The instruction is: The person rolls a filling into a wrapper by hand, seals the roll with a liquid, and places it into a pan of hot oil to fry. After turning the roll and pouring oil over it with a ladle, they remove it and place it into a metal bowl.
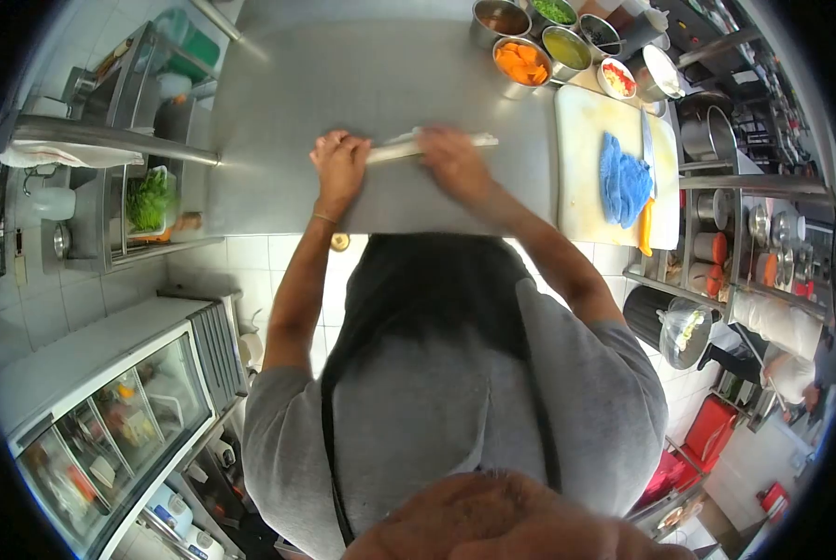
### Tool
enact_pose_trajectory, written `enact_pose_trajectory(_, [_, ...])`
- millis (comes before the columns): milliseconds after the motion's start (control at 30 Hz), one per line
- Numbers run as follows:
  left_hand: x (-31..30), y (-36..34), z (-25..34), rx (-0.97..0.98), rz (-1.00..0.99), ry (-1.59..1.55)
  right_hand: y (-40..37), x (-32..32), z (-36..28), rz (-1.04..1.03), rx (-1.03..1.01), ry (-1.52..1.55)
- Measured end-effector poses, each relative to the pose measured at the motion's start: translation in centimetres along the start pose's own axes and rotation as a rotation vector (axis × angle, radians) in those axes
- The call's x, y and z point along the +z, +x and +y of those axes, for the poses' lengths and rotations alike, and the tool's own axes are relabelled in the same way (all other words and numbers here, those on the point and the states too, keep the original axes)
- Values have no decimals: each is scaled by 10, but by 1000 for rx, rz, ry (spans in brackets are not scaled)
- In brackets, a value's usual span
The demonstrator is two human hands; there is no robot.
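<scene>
A long, narrow, whitish roll [394, 152] lies across the steel table in front of me; I cannot tell if it is cloth, film or something else. My left hand [340, 163] is closed round its left end, knuckles up. Over the right half of the roll is my right hand [455, 163], its fingers smeared by motion. The roll's pale tip [484, 140] pokes out to the right of that hand.
Right of the steel table [278, 196] lies a white cutting board [581, 177] with a blue cloth [623, 182] and a knife with a yellow handle [646, 229]. Behind it stand several metal containers, one holding orange slices [520, 63]. A shelf with greens [152, 198] is at left.
</scene>
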State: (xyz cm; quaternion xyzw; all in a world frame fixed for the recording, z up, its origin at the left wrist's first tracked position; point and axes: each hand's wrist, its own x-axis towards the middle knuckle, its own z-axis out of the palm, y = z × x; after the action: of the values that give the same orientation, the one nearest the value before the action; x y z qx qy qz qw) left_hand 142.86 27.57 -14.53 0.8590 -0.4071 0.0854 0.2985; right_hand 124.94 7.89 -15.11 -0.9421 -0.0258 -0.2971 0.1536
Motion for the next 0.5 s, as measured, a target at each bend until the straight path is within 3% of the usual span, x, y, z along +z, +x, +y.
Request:
enact_pose_trajectory(133, [22, -19, 33, 232, -35, -173, 5, 11, -22, -125, 60, -112])
enact_pose_trajectory(200, [27, -27, 61, 363, -6, 35, -5, 19, 2, -228, 59, -92])
enact_pose_trajectory(300, [8, -31, 19, 263, -133, 70, -37, -12, 45, -395, 75, -179])
enact_pose_trajectory(433, [-52, -62, -104, 163, -44, 193, -82, -96, 97, -271, 223, -292])
enact_pose_trajectory(500, [-85, -75, -130, 30, 50, 252, -99, -119, 101, -79, 380, -158])
